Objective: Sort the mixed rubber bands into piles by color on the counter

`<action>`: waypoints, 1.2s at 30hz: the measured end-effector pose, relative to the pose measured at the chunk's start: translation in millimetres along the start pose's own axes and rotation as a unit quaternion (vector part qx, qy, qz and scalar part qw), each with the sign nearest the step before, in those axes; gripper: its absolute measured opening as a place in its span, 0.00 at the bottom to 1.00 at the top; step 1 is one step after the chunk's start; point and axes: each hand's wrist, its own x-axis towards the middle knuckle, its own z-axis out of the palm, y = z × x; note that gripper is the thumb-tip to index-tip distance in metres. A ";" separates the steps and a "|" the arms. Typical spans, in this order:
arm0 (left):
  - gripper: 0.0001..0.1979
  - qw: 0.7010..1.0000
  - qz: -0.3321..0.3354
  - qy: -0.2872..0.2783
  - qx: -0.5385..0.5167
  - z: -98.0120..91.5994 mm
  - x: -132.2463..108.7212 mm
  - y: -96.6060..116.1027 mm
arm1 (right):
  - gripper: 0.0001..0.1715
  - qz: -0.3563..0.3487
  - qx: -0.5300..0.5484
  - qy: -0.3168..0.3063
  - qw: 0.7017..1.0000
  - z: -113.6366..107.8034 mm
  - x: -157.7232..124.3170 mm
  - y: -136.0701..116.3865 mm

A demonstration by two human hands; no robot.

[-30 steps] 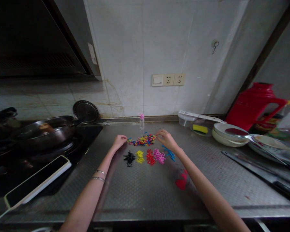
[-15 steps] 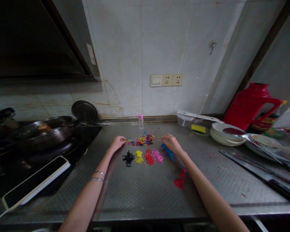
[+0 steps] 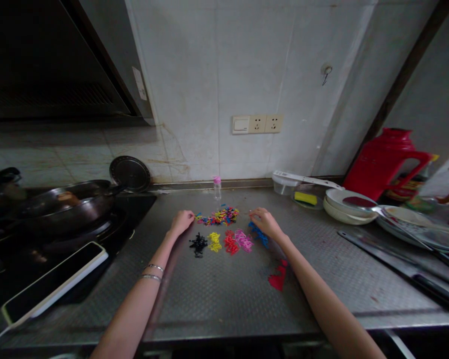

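Observation:
A mixed heap of small coloured loops that look like rubber bands (image 3: 222, 216) lies on the metal counter (image 3: 209, 299). At its left end is my left hand (image 3: 182, 221), fingers curled in a pinch; whatever is in them is too small to make out. My right hand (image 3: 265, 221) hovers right of the heap, partly over the blue bands (image 3: 260, 235), its fingertips drawn together around something I cannot make out. In front of the heap sit separate piles: black bands (image 3: 198, 243), yellow bands (image 3: 214, 241), red bands (image 3: 231, 243) and pink bands (image 3: 244, 240).
A pink-capped clear bottle (image 3: 217, 187) stands behind the heap. Some red scraps (image 3: 277, 276) lie by my right forearm. To the left are a phone (image 3: 56, 284) and a pan (image 3: 67, 204); to the right, a sponge (image 3: 306, 199), bowls (image 3: 347, 214), a knife (image 3: 389, 264) and a red flask (image 3: 381, 162).
The view has shifted very slightly. Both hands keep almost the same positions, and the piles look unchanged.

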 end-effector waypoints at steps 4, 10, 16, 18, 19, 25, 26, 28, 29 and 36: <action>0.11 1.000 0.010 0.001 0.016 -7.8 -2.0 5.5 | 0.10 0.002 -0.005 -0.001 1.000 0.6 -0.5 0.9; 0.11 0.992 0.095 -0.061 -0.051 -26.5 -3.5 30.1 | 0.10 -0.001 -0.007 -0.005 1.000 1.0 -1.2 -1.0; 0.11 0.941 0.179 -0.246 -0.148 -17.0 -11.6 52.7 | 0.10 -0.001 -0.017 -0.019 1.000 1.5 -1.4 -4.1; 0.11 0.935 0.183 -0.262 -0.152 -15.0 -13.5 54.6 | 0.10 -0.005 -0.023 -0.024 0.999 2.4 -1.6 -5.3; 0.11 0.933 0.185 -0.266 -0.157 -15.2 -13.9 54.8 | 0.10 -0.006 -0.030 -0.026 0.999 2.9 -1.7 -6.5; 0.13 0.936 0.162 -0.232 -0.211 -22.7 -10.6 51.1 | 0.12 -0.036 -0.085 -0.060 0.994 4.8 5.1 -28.2; 0.14 0.939 0.154 -0.219 -0.217 -23.2 -9.5 50.1 | 0.12 -0.044 -0.092 -0.068 0.992 4.7 8.2 -33.8; 0.14 0.944 0.142 -0.197 -0.225 -23.4 -7.6 48.3 | 0.12 -0.060 -0.103 -0.084 0.989 4.7 15.4 -44.6; 0.14 0.946 0.138 -0.188 -0.227 -23.4 -6.9 47.8 | 0.11 -0.066 -0.107 -0.093 0.988 5.1 19.3 -49.3; 0.14 0.957 0.127 -0.152 -0.212 -21.6 -8.2 49.4 | 0.09 -0.100 -0.138 -0.171 0.970 19.5 38.4 -58.8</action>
